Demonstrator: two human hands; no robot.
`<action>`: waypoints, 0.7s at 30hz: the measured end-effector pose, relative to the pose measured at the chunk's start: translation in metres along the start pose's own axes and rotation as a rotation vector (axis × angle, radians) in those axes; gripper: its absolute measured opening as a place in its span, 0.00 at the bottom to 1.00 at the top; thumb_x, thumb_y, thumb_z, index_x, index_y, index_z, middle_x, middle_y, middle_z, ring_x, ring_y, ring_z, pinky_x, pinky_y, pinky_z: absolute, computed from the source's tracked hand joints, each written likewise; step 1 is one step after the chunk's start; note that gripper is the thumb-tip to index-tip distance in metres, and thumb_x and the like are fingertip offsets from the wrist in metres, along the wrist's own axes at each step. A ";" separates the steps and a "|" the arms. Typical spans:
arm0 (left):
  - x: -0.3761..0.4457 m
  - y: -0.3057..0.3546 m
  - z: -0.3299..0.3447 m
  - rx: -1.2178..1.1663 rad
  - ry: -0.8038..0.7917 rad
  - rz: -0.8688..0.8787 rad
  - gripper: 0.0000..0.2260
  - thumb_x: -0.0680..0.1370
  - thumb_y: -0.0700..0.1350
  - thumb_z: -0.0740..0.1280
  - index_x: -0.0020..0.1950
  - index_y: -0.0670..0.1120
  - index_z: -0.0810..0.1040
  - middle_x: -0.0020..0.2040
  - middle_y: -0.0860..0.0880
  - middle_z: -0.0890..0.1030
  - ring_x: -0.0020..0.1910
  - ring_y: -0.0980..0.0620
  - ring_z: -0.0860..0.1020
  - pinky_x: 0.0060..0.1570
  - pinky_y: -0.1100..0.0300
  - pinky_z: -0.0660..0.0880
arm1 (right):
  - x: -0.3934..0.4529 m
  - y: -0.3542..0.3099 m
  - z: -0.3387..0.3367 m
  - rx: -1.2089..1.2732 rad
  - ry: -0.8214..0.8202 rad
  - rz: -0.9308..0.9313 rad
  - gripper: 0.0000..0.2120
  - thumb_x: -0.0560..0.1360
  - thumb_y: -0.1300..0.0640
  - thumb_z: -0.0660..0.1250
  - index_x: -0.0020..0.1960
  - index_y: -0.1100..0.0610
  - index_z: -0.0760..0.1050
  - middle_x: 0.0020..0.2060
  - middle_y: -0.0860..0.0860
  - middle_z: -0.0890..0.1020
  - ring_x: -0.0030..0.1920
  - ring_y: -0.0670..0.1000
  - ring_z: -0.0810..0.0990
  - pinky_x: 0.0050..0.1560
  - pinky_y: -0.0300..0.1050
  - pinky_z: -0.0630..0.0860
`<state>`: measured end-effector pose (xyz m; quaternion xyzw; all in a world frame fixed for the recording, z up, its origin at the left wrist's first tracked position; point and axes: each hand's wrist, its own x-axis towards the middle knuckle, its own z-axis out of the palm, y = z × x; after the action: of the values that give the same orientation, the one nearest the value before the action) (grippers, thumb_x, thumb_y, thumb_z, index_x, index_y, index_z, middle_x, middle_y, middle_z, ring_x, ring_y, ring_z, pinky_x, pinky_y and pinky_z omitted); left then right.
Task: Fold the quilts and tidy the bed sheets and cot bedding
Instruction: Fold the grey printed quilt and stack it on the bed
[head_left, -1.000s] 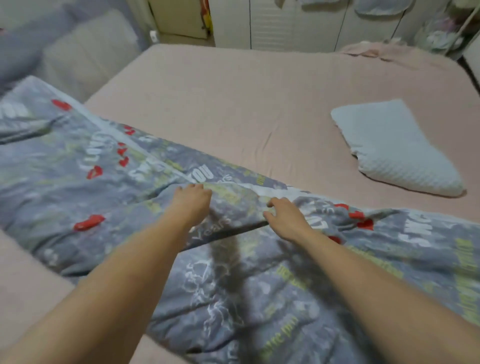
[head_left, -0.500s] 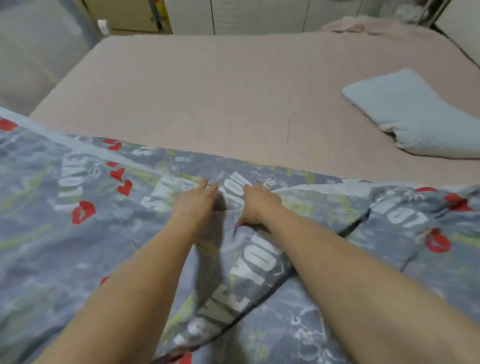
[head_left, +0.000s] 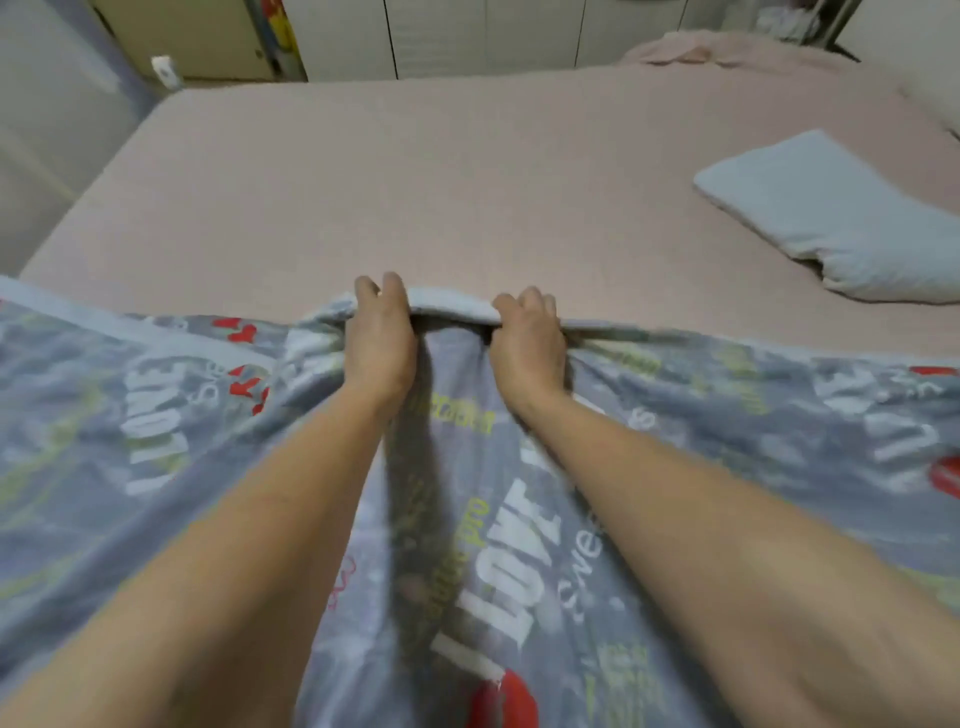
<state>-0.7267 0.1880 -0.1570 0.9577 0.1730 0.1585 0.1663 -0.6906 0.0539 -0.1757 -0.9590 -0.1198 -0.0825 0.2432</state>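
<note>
Gripping the quilt (head_left: 524, 525) edge now, left hand (head_left: 378, 340) and right hand (head_left: 527, 345) fingers curling closed after lying flat — folding likely starting.

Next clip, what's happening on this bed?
A person is working on a grey printed quilt with white lettering and red hearts, spread across the near side of a bed covered by a pink sheet. The left hand and right hand both grip the quilt's far edge, close together, bunching it where its pale underside shows. The quilt is not yet folded. A light blue pillow lies apart on the sheet, far right.
</note>
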 end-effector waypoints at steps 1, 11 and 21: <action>0.007 -0.006 -0.002 -0.012 0.056 0.031 0.08 0.79 0.35 0.55 0.57 0.39 0.67 0.56 0.36 0.68 0.44 0.31 0.74 0.43 0.43 0.67 | 0.011 -0.007 0.002 0.058 0.135 -0.029 0.17 0.73 0.66 0.59 0.59 0.57 0.76 0.52 0.60 0.74 0.56 0.61 0.70 0.47 0.51 0.66; -0.041 -0.074 0.078 0.328 -0.510 0.141 0.37 0.80 0.55 0.60 0.79 0.44 0.41 0.79 0.41 0.41 0.76 0.42 0.53 0.75 0.50 0.51 | -0.027 0.033 0.091 -0.012 -0.377 -0.202 0.29 0.79 0.54 0.60 0.77 0.56 0.55 0.76 0.60 0.54 0.76 0.60 0.52 0.75 0.53 0.52; -0.017 -0.126 -0.066 0.460 -0.360 0.015 0.16 0.79 0.43 0.61 0.67 0.45 0.68 0.68 0.44 0.66 0.62 0.41 0.72 0.50 0.48 0.72 | -0.024 -0.074 0.054 0.013 -0.409 -0.337 0.16 0.80 0.55 0.57 0.64 0.61 0.70 0.62 0.59 0.70 0.62 0.60 0.70 0.59 0.53 0.69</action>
<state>-0.8008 0.3099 -0.1495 0.9843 0.1649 -0.0560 -0.0286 -0.7286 0.1389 -0.1949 -0.9208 -0.3248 0.0743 0.2029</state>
